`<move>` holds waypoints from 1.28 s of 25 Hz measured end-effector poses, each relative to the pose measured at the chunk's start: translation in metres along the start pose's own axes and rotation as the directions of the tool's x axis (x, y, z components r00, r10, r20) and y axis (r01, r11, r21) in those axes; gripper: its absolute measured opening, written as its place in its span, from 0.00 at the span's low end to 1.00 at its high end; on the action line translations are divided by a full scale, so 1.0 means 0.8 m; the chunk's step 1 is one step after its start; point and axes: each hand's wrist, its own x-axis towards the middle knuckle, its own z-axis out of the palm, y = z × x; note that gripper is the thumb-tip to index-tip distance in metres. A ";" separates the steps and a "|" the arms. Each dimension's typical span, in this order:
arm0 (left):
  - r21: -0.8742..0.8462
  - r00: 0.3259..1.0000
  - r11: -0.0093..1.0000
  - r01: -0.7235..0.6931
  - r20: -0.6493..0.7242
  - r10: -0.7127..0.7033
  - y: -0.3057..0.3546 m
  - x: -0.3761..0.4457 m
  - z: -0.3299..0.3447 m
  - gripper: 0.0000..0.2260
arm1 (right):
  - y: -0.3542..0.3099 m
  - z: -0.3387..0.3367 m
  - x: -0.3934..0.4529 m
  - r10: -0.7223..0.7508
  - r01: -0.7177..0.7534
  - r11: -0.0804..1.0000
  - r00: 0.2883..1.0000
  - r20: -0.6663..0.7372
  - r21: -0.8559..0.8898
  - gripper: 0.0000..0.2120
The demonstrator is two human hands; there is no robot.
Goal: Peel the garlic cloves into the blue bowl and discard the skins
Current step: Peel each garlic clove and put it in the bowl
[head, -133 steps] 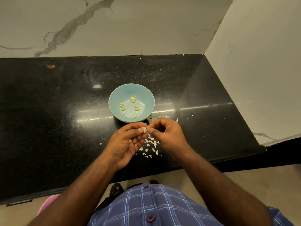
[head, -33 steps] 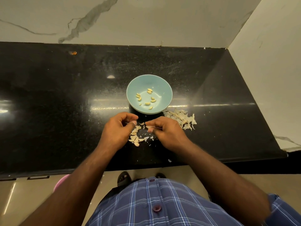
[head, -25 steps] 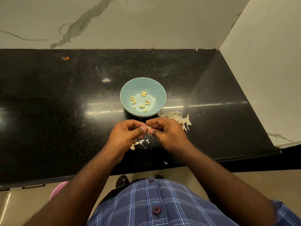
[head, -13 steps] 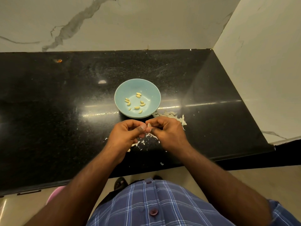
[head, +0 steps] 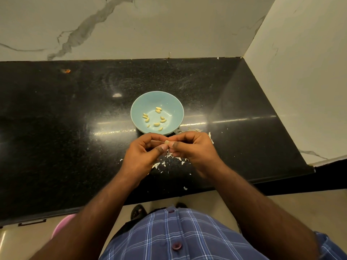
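A light blue bowl (head: 170, 102) stands on the black counter (head: 56, 119) and holds several peeled cloves (head: 156, 124). Just in front of it, my left hand (head: 142, 156) and my right hand (head: 195, 149) meet fingertip to fingertip and pinch one small garlic clove (head: 167, 142) between them, above the counter. Loose white skins (head: 169, 156) lie scattered below my hands. More skins (head: 195, 130) show to the right of the bowl, partly hidden by my right hand.
White marble walls close the counter at the back and right. The counter's front edge runs just below my forearms. A pink object (head: 62, 225) sits on the floor at lower left. A small orange speck (head: 66, 70) lies far back left.
About a second ago both hands were low among the unpeeled cloves and skins; they have since lifted with one clove pinched between them. The camera view has shifted slightly.
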 end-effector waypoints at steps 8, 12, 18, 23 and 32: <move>0.095 0.993 0.989 -0.115 0.005 0.115 -0.002 -0.002 0.002 0.11 | -0.005 0.000 0.000 0.074 -0.072 0.997 0.995 -0.061 0.039 0.10; 0.151 0.989 0.979 -0.141 -0.020 0.145 -0.001 -0.003 0.001 0.13 | -0.004 -0.001 0.000 0.043 -0.045 0.998 0.997 -0.068 -0.032 0.11; 0.333 0.967 0.916 -0.226 -0.036 0.251 0.004 -0.011 0.005 0.09 | 0.004 0.010 -0.002 -0.070 0.036 0.968 0.989 -0.128 -0.249 0.12; 0.337 0.964 0.912 -0.233 -0.042 0.262 0.002 -0.013 0.008 0.09 | 0.007 0.014 -0.003 -0.073 0.033 0.961 0.988 -0.139 -0.274 0.10; 0.024 0.995 0.996 -0.082 -0.051 0.083 0.002 -0.008 0.010 0.07 | 0.000 0.003 -0.001 0.021 -0.021 1.000 0.998 -0.062 -0.010 0.10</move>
